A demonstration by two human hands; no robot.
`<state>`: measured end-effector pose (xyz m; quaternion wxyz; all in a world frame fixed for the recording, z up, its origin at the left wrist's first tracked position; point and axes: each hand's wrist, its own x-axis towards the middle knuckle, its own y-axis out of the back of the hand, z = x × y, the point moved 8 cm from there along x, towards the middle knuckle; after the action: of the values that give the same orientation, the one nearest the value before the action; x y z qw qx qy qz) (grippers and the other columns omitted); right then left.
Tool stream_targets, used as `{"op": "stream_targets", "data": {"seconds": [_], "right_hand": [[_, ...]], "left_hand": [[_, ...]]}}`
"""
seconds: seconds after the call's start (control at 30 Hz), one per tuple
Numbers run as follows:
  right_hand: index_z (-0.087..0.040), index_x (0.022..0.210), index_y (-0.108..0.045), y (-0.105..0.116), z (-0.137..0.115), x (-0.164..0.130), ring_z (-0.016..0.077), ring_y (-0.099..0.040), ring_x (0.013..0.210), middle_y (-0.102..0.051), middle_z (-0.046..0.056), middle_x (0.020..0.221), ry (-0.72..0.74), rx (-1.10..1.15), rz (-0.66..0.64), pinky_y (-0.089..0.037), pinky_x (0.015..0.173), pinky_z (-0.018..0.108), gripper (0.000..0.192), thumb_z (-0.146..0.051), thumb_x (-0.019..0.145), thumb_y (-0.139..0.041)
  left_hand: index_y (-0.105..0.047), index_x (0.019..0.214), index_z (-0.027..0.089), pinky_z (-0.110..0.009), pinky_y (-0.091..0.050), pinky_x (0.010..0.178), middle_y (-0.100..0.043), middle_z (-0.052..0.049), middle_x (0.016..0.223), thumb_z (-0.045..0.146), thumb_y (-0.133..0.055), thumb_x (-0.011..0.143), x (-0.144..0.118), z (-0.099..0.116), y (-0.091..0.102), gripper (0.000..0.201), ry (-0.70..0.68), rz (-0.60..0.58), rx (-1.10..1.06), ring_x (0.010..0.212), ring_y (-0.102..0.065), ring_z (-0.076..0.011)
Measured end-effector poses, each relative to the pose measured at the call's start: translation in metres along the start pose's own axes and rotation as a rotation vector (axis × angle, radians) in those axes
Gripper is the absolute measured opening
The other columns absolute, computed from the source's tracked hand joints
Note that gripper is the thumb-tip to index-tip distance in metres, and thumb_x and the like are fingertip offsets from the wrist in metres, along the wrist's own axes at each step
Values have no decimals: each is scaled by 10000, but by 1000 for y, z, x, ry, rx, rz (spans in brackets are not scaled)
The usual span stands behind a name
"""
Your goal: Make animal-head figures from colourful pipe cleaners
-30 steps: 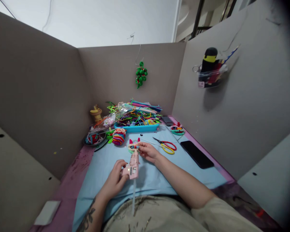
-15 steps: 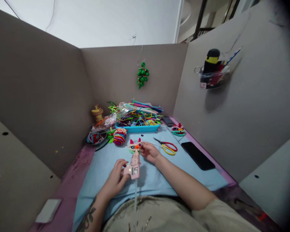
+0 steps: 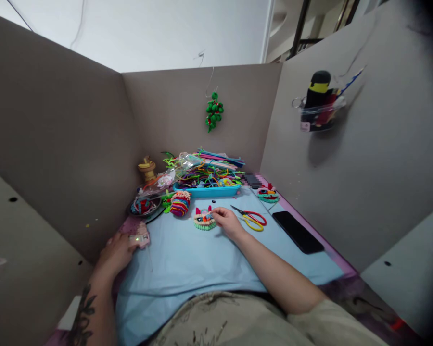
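Observation:
My left hand (image 3: pixel 116 251) grips a pink glue gun (image 3: pixel 139 236) at the left edge of the light blue mat (image 3: pixel 187 262), close to the grey partition wall. My right hand (image 3: pixel 228 222) rests on the mat with its fingertips pinching the right edge of a small round pipe-cleaner face (image 3: pixel 204 220) that has pink ears and a green rim. The little face lies flat on the mat.
A blue tray (image 3: pixel 205 190) heaped with coloured pipe cleaners stands at the back. Red and yellow scissors (image 3: pixel 251 218) and a black phone (image 3: pixel 298 231) lie to the right. A striped woven ball (image 3: pixel 180 203) and a dark dish (image 3: pixel 143 206) sit at the left. Partition walls enclose the desk.
My left hand has carried the glue gun away from the pipe-cleaner face to the mat's left edge. My right hand stays on the face, which now lies flat.

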<state>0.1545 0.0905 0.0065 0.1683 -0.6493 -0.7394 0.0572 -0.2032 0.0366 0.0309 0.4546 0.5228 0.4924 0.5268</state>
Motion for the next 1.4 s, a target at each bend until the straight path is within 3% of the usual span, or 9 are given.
{"op": "stream_targets", "data": {"seconds": [0.2,0.3,0.37,0.47,0.57,0.67,0.8,1.2,1.4], "right_hand": [[-191,704,-624,7,-36,0,140,-509,703,-581,11,725,252,-566,37,-405,681,286,66,-237,711,-577],[-177,698,-631,0,-58,10,148,-517,755,-583,27,747,334,-862,4,-392,715,274,107,-184,736,-532],[-168,706,-640,-10,-68,22,146,-522,776,-589,36,764,364,-1041,-66,-383,717,255,136,-161,749,-511],[-165,724,-650,-26,-71,41,142,-530,798,-600,43,803,351,-1285,-173,-372,719,229,155,-147,755,-500],[-174,753,-659,-40,-63,53,146,-537,824,-611,44,850,300,-1468,-266,-362,697,216,160,-162,764,-500],[-192,784,-664,-47,-55,55,152,-544,838,-613,40,890,266,-1580,-320,-356,661,214,172,-191,778,-492],[-205,815,-661,-50,-50,50,151,-547,853,-606,37,917,278,-1655,-349,-354,647,215,199,-204,798,-462],[-212,830,-666,-58,-41,47,179,-562,854,-616,50,935,273,-1763,-381,-380,617,228,216,-211,792,-453],[-203,897,-683,-49,-57,58,160,-569,831,-638,46,918,285,-1585,-346,-397,697,219,207,-220,754,-535]], "left_hand": [[-556,1038,122,-408,-408,744,-551,-178,1025,395,-315,830,-2,-17,2,419,65,-78,46,959,-513,-336],[-522,1089,135,-398,-410,756,-544,-165,1069,312,-382,811,0,0,19,358,49,-20,59,980,-508,-316],[-540,1046,139,-380,-408,781,-546,-152,1072,262,-418,796,5,32,32,304,-31,26,24,979,-514,-288],[-486,1146,151,-366,-380,867,-518,-138,1154,228,-453,790,15,101,52,366,-207,169,-138,1063,-479,-260],[-513,1119,170,-342,-400,858,-541,-118,1133,245,-505,774,24,169,51,353,-368,221,-361,1021,-509,-238],[-544,1048,167,-314,-418,838,-566,-98,1085,162,-451,789,29,199,43,275,-332,384,-588,966,-533,-204],[-568,939,173,-303,-426,820,-582,-73,963,111,-406,793,26,204,23,227,-304,528,-759,914,-536,-185],[-587,839,182,-302,-433,781,-573,-53,899,92,-419,759,35,196,7,206,-308,517,-808,859,-532,-178],[-591,829,180,-300,-435,783,-572,-54,893,83,-407,753,35,193,7,221,-301,519,-843,854,-534,-175]]}}
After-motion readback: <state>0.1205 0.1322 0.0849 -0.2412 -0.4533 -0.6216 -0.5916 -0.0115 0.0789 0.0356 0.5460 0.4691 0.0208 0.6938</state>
